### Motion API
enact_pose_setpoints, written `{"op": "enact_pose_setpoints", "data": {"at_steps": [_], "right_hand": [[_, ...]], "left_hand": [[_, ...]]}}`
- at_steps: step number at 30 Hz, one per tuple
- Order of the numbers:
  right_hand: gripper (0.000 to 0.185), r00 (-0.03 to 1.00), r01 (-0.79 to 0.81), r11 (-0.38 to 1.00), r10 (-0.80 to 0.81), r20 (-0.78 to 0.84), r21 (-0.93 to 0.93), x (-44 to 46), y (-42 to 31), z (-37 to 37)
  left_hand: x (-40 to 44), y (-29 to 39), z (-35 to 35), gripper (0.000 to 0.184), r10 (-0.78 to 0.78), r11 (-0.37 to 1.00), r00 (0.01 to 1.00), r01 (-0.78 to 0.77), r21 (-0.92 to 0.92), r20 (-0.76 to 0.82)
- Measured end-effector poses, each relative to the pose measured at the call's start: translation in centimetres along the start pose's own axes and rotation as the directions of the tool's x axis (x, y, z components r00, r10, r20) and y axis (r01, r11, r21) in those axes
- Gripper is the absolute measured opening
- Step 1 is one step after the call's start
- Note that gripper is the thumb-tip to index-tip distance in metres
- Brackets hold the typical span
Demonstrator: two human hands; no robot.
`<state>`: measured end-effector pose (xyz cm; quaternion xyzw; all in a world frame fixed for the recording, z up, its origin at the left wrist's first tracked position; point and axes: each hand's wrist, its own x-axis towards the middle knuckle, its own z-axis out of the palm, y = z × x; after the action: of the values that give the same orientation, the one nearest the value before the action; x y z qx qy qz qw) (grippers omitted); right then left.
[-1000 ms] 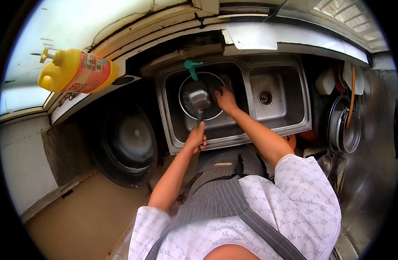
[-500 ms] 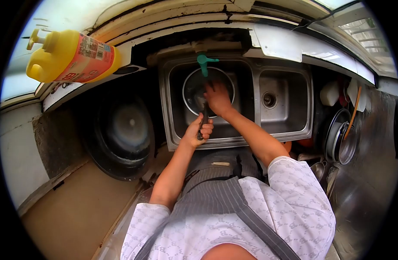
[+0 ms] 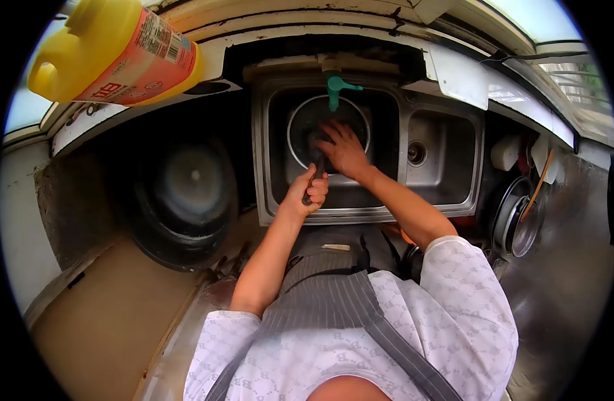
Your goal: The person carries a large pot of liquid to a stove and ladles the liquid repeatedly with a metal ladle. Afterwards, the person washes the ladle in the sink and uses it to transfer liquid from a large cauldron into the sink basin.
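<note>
My left hand (image 3: 307, 192) is closed round the dark handle of a long utensil (image 3: 319, 167). The utensil's far end reaches into a round metal-rimmed basin (image 3: 291, 142) and is too dark and blurred to identify. My right hand (image 3: 347, 152) is over the basin with its fingers spread, at or close to the utensil's far end; whether it touches is unclear. The basin stands in the left bowl of a steel double sink (image 3: 259, 160), below a green-handled tap (image 3: 334, 90).
A large black basin (image 3: 180, 247) is left of the sink. A yellow detergent jug (image 3: 126, 60) stands on the ledge at upper left. Pans (image 3: 521, 220) and a wooden stick (image 3: 539, 184) are at the right. A white board (image 3: 459, 75) lies behind the sink.
My right hand has shifted slightly over the basin, its fingers now more spread. My left hand keeps its hold on the utensil. The whole view has moved a little, so the jug looks larger.
</note>
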<state>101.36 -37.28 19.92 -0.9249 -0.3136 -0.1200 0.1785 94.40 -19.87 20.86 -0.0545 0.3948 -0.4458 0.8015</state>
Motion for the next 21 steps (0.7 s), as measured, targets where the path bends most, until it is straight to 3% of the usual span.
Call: {"op": "enact_pose_setpoints", "data": {"at_steps": [2,3,4,5,6,7,8,12,14,16,19,21], "right_hand": [[0.021,0.985,-0.162,0.985,0.158,0.066,0.058,0.4,1.2,1.5],[0.021,0.984,-0.164,0.985,0.16,0.073,0.056,1.5,1.6,1.9],[0.023,0.853,-0.408,0.911,0.358,0.38,0.058,3.7,2.5,2.5],[0.024,0.598,-0.615,0.788,0.483,0.639,-0.02,4.8,3.0,2.5],[0.024,0.601,-0.61,0.792,0.479,0.64,-0.021,3.9,2.9,2.8],[0.026,0.817,-0.415,0.904,0.324,0.477,0.098,2.3,2.2,3.2],[0.027,0.955,-0.177,0.97,0.13,0.266,0.164,1.1,1.9,3.7],[0.031,0.98,-0.138,0.984,0.119,0.157,0.109,-0.2,0.0,0.3],[0.036,0.972,-0.185,0.951,0.139,0.192,0.247,-0.8,0.5,-0.5],[0.035,0.977,-0.176,0.947,0.135,0.164,0.268,-2.7,1.5,-0.9],[0.035,0.98,-0.098,0.975,0.06,0.192,0.198,-4.1,2.0,-2.2],[0.03,0.968,-0.155,0.977,0.121,0.219,0.145,-3.1,1.8,-2.6]], "left_hand": [[0.4,0.4,0.1,0.043,-0.049,0.999,0.996,0.05,0.004,-0.074],[0.8,0.3,0.3,0.043,-0.034,0.999,0.997,0.031,-0.042,-0.075],[1.0,0.0,0.6,0.043,-0.034,0.999,0.997,0.031,-0.044,-0.063],[1.1,-0.4,1.0,0.042,-0.005,1.0,0.997,0.005,0.004,-0.079],[0.9,-0.7,1.1,0.04,0.026,0.999,0.994,-0.021,0.051,-0.103],[0.5,-0.6,0.9,0.039,0.011,1.0,0.994,-0.01,0.007,-0.107],[0.3,-0.1,0.9,0.039,0.015,1.0,0.994,-0.014,0.013,-0.106],[0.5,0.0,0.3,0.038,-0.025,0.996,0.999,0.022,-0.082,-0.046],[-0.1,-0.2,0.1,0.038,-0.024,0.996,0.998,0.019,-0.088,-0.052],[0.0,0.1,0.1,0.039,-0.024,0.99,1.0,0.023,-0.138,-0.006],[0.3,-0.3,0.0,0.039,-0.006,0.994,1.0,0.005,-0.105,-0.011],[0.3,-0.3,0.1,0.038,-0.008,0.997,1.0,0.006,-0.077,-0.022]]}}
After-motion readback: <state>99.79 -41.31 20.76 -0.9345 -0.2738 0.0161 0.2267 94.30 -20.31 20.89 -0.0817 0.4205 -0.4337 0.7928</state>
